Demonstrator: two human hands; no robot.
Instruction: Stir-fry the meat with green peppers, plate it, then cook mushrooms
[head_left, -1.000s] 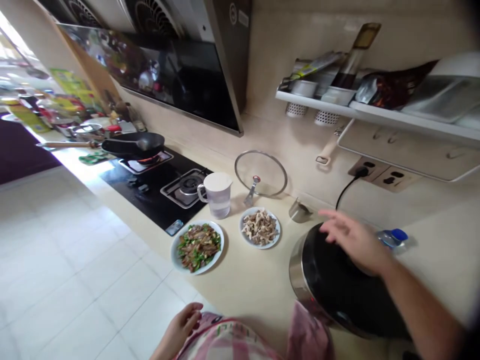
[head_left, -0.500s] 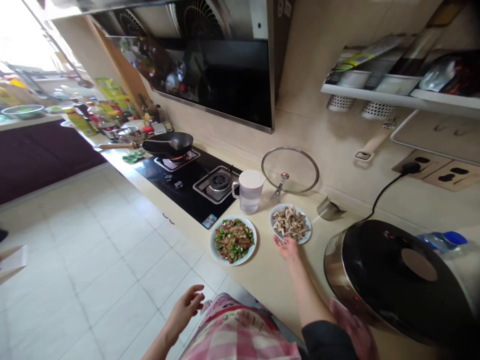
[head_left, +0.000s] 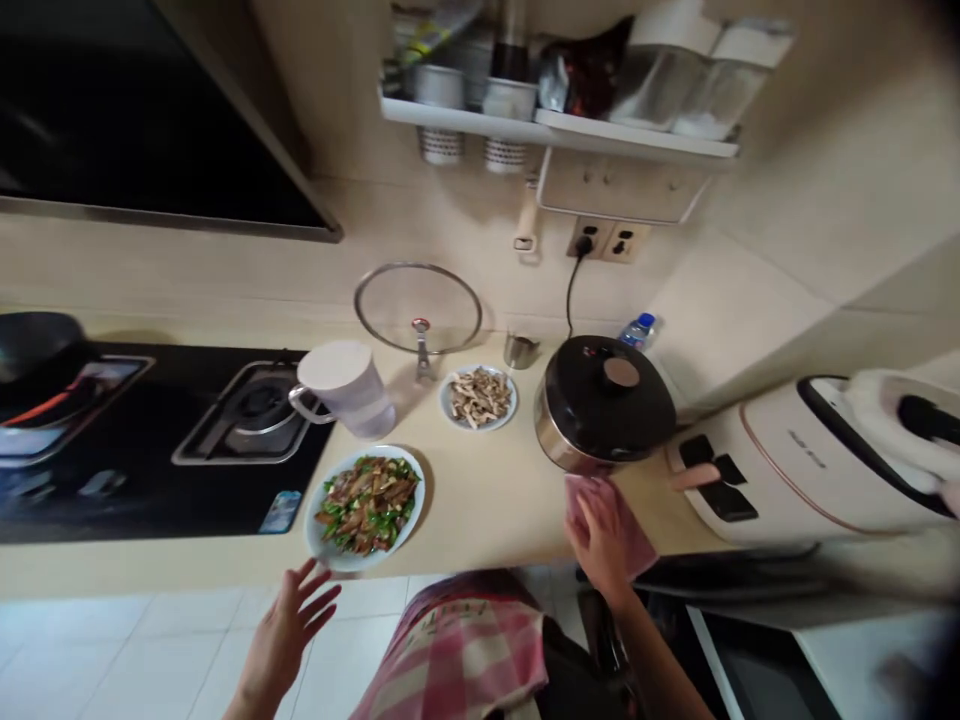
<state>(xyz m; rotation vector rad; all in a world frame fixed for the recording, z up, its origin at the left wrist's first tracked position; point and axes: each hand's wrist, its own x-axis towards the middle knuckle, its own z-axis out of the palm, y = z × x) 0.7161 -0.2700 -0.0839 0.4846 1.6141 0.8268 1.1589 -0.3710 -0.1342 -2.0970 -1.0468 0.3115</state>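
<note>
My right hand [head_left: 601, 548] lies on a folded pink cloth [head_left: 630, 530] at the counter's front edge, its fingers stretched over the fabric rather than wrapped round it. My left hand [head_left: 289, 622] hangs in front of the counter with fingers spread and nothing in them. Just beyond its fingertips is a plate of stir-fried meat with green peppers [head_left: 367, 505]. A smaller plate of pale sliced mushrooms or meat [head_left: 480, 397], too blurred to name surely, sits farther back. Directly behind the cloth stands a black-lidded electric cooker [head_left: 604, 400].
A lidded water pitcher [head_left: 352, 390] stands beside the gas hob [head_left: 232, 480], where a dark wok [head_left: 37, 345] sits over a glowing burner. A glass lid [head_left: 418, 310] leans against the wall. To the right is a white air-fryer-like appliance [head_left: 795, 460]. A shelf [head_left: 562, 130] hangs above.
The view has swung right. My right hand has left the edge of the smaller plate and come to the pink cloth. My left hand has spread its fingers near the stir-fry plate.
</note>
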